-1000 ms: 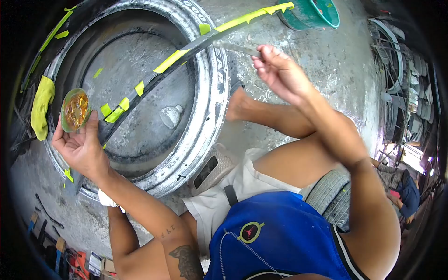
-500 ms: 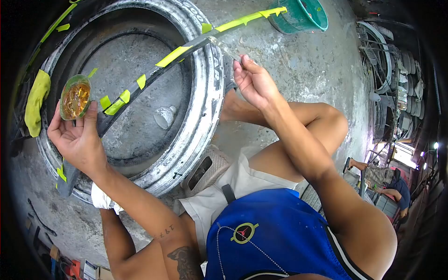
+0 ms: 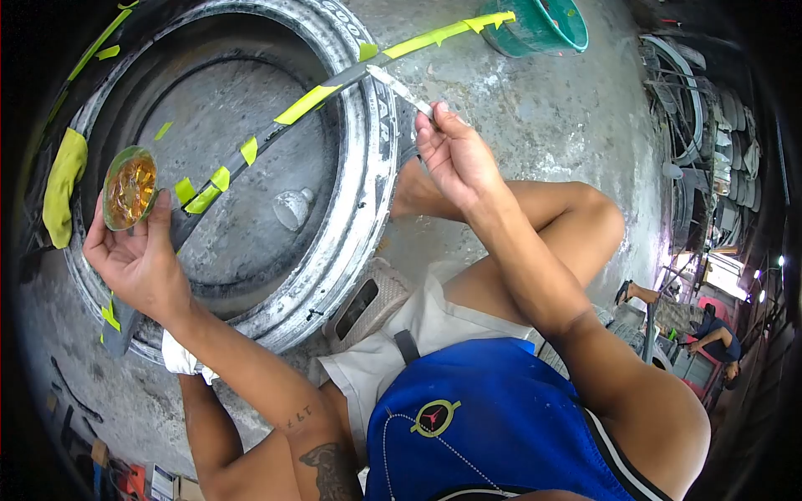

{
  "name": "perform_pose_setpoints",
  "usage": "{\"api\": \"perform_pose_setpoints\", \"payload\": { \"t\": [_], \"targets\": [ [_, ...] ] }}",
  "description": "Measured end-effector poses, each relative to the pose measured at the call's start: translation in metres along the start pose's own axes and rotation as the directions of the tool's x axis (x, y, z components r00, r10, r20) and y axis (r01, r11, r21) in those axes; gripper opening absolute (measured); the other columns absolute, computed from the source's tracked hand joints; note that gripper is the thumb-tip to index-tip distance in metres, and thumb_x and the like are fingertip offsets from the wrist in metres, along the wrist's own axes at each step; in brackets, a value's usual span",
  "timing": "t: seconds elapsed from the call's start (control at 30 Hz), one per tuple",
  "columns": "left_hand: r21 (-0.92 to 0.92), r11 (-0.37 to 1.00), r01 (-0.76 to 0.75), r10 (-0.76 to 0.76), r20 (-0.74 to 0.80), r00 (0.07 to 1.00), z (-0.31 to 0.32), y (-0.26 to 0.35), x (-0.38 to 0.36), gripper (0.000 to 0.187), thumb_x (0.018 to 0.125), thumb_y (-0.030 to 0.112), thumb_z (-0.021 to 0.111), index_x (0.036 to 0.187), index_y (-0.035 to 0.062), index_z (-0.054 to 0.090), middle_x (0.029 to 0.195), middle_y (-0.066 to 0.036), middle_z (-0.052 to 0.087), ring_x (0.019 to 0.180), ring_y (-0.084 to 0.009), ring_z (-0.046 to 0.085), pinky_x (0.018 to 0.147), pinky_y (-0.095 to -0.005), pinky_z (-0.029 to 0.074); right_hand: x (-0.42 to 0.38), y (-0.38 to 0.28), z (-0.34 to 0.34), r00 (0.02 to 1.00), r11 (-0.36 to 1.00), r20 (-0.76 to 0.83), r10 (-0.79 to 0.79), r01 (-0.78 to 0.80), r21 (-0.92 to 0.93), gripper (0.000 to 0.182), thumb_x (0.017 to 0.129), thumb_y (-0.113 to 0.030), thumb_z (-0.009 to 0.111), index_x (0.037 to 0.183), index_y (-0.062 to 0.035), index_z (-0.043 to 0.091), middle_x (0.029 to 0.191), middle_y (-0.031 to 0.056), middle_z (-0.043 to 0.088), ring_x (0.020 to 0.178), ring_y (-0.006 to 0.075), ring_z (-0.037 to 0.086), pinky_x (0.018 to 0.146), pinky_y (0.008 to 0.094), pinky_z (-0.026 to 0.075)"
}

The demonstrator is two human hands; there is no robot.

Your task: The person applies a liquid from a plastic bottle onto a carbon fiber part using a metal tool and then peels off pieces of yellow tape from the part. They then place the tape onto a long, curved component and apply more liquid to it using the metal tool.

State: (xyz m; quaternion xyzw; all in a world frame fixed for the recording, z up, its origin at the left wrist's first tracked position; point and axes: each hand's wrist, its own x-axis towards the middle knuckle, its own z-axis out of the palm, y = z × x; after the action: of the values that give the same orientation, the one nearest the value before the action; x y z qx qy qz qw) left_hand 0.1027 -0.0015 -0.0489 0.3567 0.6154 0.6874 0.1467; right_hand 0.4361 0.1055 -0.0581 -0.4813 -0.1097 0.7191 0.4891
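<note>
In my left hand I hold a small clear bowl of amber liquid, tilted toward me, with fingers under it and thumb at its rim. A thin, flat, pale stick is pinched between thumb and fingers of my right hand. Its far tip is right at the edge of a long dark strip that bears pieces of yellow-green tape. That strip lies across a big, whitish-smeared tire on the floor.
Inside the tire's ring sits a whitish cup-shaped piece. A yellow-green cloth hangs at the far left, and a green bucket stands beyond the strip's end. Shelving with parts and another person appear at right.
The bowl has shifted slightly left and downward. The stick's tip has moved a little left along the strip and shows sharper now. The person in the background has bent to a new pose.
</note>
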Motion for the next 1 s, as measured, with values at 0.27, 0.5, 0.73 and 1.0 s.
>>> {"api": "perform_pose_setpoints", "payload": {
  "t": [0.27, 0.5, 0.73, 1.0],
  "targets": [
    [0.027, 1.0, 0.001, 0.0, -0.006, 1.0, 0.001, 0.003, -0.001, 0.057, 0.075, -0.017, 0.074, 0.119, -0.0052, 0.041, 0.128, -0.027, 0.052, 0.116, -0.0308, 0.059, 0.099, -0.0416, 0.055, -0.018, 0.013, 0.012, 0.999, 0.999, 0.045, 0.029, -0.028, -0.025, 0.012, 0.1, -0.013, 0.056, 0.106, -0.0025, 0.054, 0.094, 0.0075, 0.062, 0.084, 0.0164, 0.065, 0.074, 0.0265, 0.056],
    [0.043, 0.999, -0.014, 0.014, -0.002, 1.0, 0.002, 0.004, -0.001, 0.057, 0.074, -0.016, 0.075, 0.119, -0.005, 0.041, 0.128, -0.027, 0.053, 0.116, -0.0299, 0.059, 0.1, -0.0411, 0.054, -0.007, -0.003, 0.002, 0.998, 0.998, -0.011, -0.068, 0.068, -0.018, 0.012, 0.1, -0.014, 0.056, 0.105, -0.0027, 0.055, 0.094, 0.0069, 0.061, 0.083, 0.0164, 0.064, 0.075, 0.0267, 0.056],
    [0.013, 1.0, -0.011, 0.011, 0.007, 1.0, 0.0, 0.001, -0.001, 0.056, 0.075, -0.017, 0.074, 0.119, -0.0043, 0.041, 0.129, -0.027, 0.052, 0.117, -0.0306, 0.059, 0.099, -0.041, 0.054, -0.012, 0.002, 0.005, 0.999, 0.998, 0.02, -0.037, 0.038, -0.044, 0.012, 0.1, -0.013, 0.056, 0.105, -0.0026, 0.055, 0.093, 0.0066, 0.061, 0.083, 0.0166, 0.064, 0.075, 0.0263, 0.056],
    [0.037, 0.999, -0.004, 0.004, -0.001, 1.0, -0.001, 0.0, -0.002, 0.057, 0.075, -0.019, 0.073, 0.119, -0.0046, 0.041, 0.13, -0.027, 0.051, 0.117, -0.031, 0.059, 0.099, -0.0414, 0.054, -0.004, -0.019, -0.005, 0.994, 0.995, 0.041, -0.098, 0.097, 0.022, 0.011, 0.1, -0.012, 0.055, 0.104, -0.0016, 0.055, 0.095, 0.0075, 0.061, 0.085, 0.0178, 0.064, 0.076, 0.0265, 0.057]
  ]
}}
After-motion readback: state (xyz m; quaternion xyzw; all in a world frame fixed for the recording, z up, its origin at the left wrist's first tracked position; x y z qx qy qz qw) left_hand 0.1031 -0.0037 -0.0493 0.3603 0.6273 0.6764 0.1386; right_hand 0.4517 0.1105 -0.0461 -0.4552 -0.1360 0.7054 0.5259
